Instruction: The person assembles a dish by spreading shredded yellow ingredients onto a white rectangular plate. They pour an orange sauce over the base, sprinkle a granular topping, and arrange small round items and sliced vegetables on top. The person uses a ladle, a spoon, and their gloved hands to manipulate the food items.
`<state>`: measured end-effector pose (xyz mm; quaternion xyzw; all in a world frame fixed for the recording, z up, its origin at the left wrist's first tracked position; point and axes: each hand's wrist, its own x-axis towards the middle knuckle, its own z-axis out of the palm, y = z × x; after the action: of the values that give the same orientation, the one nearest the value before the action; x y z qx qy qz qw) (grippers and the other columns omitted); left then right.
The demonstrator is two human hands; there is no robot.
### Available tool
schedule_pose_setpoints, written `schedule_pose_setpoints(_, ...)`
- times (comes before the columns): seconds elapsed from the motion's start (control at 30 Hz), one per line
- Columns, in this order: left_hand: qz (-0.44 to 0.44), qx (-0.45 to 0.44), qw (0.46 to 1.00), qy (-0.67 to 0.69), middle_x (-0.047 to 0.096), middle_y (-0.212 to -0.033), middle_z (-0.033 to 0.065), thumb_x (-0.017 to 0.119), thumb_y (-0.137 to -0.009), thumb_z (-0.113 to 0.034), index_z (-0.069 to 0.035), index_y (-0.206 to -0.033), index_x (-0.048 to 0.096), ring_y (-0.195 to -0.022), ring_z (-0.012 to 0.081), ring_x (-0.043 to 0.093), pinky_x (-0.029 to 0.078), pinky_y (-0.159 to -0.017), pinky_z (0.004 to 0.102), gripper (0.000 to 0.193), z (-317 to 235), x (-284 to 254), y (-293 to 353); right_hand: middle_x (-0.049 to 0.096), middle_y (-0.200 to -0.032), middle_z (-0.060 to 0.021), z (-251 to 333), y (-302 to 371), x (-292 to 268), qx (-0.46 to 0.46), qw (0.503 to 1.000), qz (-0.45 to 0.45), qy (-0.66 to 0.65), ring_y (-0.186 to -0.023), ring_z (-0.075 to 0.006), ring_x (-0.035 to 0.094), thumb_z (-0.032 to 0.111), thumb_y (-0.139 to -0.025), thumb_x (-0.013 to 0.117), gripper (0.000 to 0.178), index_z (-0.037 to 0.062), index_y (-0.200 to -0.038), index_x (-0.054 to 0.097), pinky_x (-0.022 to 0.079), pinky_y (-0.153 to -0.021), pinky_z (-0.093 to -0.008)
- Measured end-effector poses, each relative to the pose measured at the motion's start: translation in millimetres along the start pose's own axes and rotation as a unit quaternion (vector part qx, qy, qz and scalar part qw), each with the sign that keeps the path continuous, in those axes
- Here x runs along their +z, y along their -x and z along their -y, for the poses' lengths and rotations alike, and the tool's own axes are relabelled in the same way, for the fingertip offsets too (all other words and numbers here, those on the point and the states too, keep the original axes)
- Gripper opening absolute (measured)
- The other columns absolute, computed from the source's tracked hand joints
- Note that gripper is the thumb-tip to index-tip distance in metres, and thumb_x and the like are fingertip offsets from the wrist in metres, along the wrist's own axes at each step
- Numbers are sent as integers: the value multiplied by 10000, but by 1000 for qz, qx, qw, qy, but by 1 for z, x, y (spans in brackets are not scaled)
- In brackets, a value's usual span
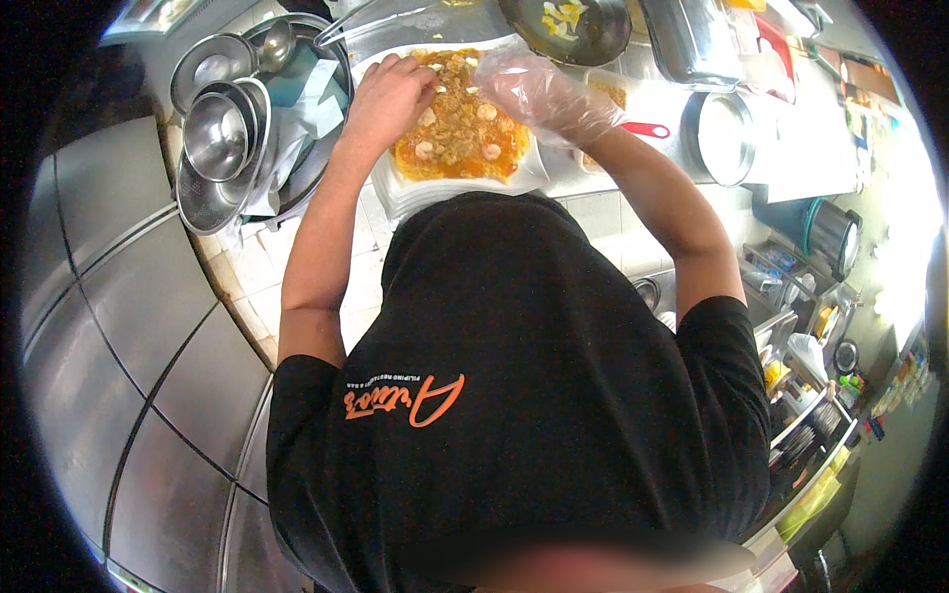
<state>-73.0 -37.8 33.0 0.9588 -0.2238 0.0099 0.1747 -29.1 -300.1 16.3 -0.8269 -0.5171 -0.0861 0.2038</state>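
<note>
A broad rectangle of noodles (465, 148) lies under orange sauce, topped with shrimp and small white pieces. It rests on a tray lined with white paper (400, 198). At its upper left, my bare left hand (390, 94) has its fingers curled together over the food's edge; what they hold, if anything, is hidden. On the upper right, my right hand (534, 91) wears a clear plastic glove. Its fingers are drawn together low over the noodles, and the crinkled glove hides what is in them.
Metal bowls and a colander (217, 138) crowd a large basin on the left. A dark pan (568, 30) with yellow-white bits stands behind the tray. Right of my glove lie a red-handled utensil (647, 129), a round metal pan (722, 138) and a deep metal container (692, 44).
</note>
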Motion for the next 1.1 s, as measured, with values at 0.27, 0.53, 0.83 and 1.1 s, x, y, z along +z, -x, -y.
schedule_pose_setpoints(0.27,43,-30,997,52,682,-948,123,697,-868,-224,-55,-969,723,-996,332,620,492,-902,450,198,-11,-30,-8,672,-898,-103,-3,-5,-13,27,999,-33,2,-865,-291,681,138,-827,635,106,96,-921,659,570,-780,-410)
schedule_pose_setpoints(0.53,-18,47,990,128,652,-1070,153,637,-927,-186,-44,-1089,682,-1049,379,620,498,-929,460,220,-18,25,-112,686,-1060,-127,-108,57,-52,241,964,47,101,-1009,-313,668,146,-874,613,194,50,-1015,706,531,-933,-417)
schedule_pose_setpoints(0.83,-14,134,990,44,664,-1186,169,583,-935,-118,-65,-1166,680,-1124,354,628,505,-992,458,256,-29,114,-224,677,-1068,-157,-126,53,-33,219,964,121,92,-1095,-323,630,121,-916,554,212,79,-1077,686,515,-947,-434)
schedule_pose_setpoints(1.1,-16,97,963,251,653,-1224,260,495,-944,-112,-10,-1139,702,-1175,375,622,501,-975,454,302,-41,96,-237,633,-1094,-110,-129,68,-34,74,915,74,390,-1064,-251,625,102,-843,624,286,76,-1128,631,507,-962,-380)
